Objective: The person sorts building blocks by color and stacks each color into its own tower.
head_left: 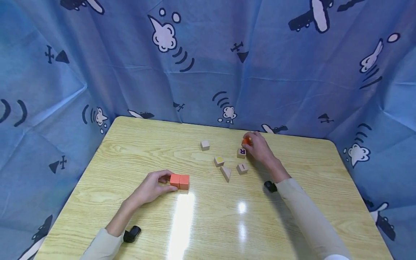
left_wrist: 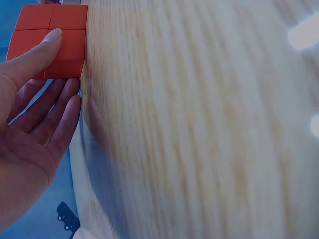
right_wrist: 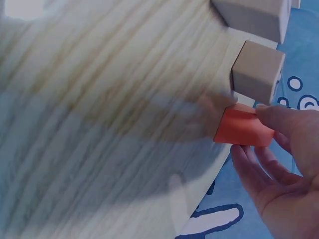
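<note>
On the left half of the table, my left hand (head_left: 152, 187) grips a group of orange cubes (head_left: 183, 182). Its thumb lies along their near side, with the fingers behind. The left wrist view shows these cubes (left_wrist: 70, 17) standing as two columns, two high. Farther off to the right, my right hand (head_left: 260, 147) pinches a single orange block (head_left: 246, 141) between thumb and fingers. That orange block (right_wrist: 239, 124) shows a slanted outline in the right wrist view, low over the tabletop. A wooden cube marked R (head_left: 241, 153) sits just in front of it.
Around the middle lie a cube with a yellow ring (head_left: 219, 161), a wooden triangle (head_left: 226, 173), a cube with a dash mark (head_left: 242, 168) and a plain cube (head_left: 205, 145). A blue patterned curtain (head_left: 201, 72) hangs along the far table edge.
</note>
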`<state>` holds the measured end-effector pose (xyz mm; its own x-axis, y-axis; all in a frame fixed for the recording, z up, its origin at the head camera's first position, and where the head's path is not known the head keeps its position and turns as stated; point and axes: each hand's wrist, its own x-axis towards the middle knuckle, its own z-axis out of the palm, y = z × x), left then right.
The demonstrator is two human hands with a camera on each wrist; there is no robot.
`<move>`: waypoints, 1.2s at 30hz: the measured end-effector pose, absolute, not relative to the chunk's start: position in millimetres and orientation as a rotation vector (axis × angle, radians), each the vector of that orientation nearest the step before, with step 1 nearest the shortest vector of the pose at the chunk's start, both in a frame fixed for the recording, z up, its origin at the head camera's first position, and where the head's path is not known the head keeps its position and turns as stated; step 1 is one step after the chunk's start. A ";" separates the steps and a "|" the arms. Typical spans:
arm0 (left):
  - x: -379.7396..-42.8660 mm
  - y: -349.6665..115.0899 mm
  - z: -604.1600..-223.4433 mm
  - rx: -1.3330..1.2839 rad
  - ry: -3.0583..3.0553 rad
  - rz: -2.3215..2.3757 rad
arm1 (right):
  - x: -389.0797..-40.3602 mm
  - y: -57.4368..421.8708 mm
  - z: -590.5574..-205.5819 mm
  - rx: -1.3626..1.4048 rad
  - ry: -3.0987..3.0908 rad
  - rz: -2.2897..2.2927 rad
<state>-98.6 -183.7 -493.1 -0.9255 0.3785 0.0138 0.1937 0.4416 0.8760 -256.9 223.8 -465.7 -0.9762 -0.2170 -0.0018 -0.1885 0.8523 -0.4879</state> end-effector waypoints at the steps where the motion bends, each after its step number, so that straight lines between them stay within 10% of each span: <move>1: -98.5 -183.8 -493.0 0.502 2.506 1.484 | -257.2 223.8 -466.0 -0.318 2.966 -0.777; 36: -98.3 -183.4 -493.9 0.479 2.498 1.494 | -217.3 213.5 -435.3 -0.575 2.886 -1.051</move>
<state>-98.3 -183.4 -493.9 -0.9293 0.3694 0.0014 0.1759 0.4393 0.8809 -217.3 213.5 -435.3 -0.9321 -0.3455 0.1090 -0.3346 0.7059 -0.6243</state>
